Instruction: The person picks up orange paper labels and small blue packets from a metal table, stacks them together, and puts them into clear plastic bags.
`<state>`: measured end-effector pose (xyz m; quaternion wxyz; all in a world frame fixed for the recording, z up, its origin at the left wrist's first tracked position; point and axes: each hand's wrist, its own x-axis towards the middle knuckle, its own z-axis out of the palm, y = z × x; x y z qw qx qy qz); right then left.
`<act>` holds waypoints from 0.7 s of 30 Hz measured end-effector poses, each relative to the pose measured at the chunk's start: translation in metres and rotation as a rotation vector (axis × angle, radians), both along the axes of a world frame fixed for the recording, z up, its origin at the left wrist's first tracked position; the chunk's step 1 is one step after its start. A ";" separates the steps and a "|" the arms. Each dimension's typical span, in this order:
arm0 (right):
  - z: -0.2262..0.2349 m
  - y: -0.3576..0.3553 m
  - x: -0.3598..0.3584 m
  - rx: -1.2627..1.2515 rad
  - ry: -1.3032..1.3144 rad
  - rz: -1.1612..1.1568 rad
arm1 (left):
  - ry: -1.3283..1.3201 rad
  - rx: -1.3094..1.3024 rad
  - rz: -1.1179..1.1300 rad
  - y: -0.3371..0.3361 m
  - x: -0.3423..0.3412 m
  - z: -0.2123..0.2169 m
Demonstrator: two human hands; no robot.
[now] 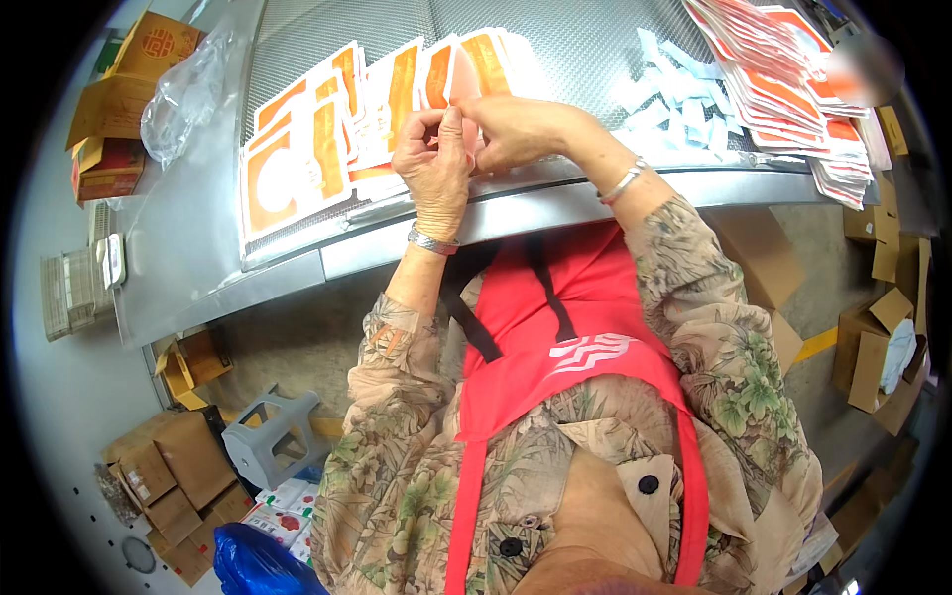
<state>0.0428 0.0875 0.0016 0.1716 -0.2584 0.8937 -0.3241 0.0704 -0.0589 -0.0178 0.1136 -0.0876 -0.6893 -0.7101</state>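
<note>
Both hands meet above the metal table's (pixel 555 203) front edge: left hand (pixel 433 169) and right hand (pixel 516 129) pinch one orange-and-white packet (pixel 464 79) between narrowed fingertips, beside fanned packets (pixel 327 129).

Orange packets (pixel 327 139) crowd the left, white slips (pixel 674 109) the right; bare mesh (pixel 585 45) between.

A packing workshop or small factory floor: a long grey metal workbench (pixel 248 288) with a perforated top carries rows of flat orange-and-white pouches (pixel 297 169), with a tall stack far right (pixel 783 69). Brown cardboard cartons (pixel 169 476) crowd the concrete floor on both sides.
</note>
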 end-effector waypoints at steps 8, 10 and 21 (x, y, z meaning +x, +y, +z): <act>0.013 0.007 -0.008 0.044 -0.333 0.050 | 0.215 -0.250 -0.019 -0.002 -0.003 -0.014; 0.006 0.011 -0.002 -0.113 -0.199 -0.026 | 0.240 -0.359 0.055 0.000 -0.006 -0.011; 0.000 0.141 0.094 0.306 0.357 -0.443 | 0.499 -1.207 0.131 0.013 -0.014 0.007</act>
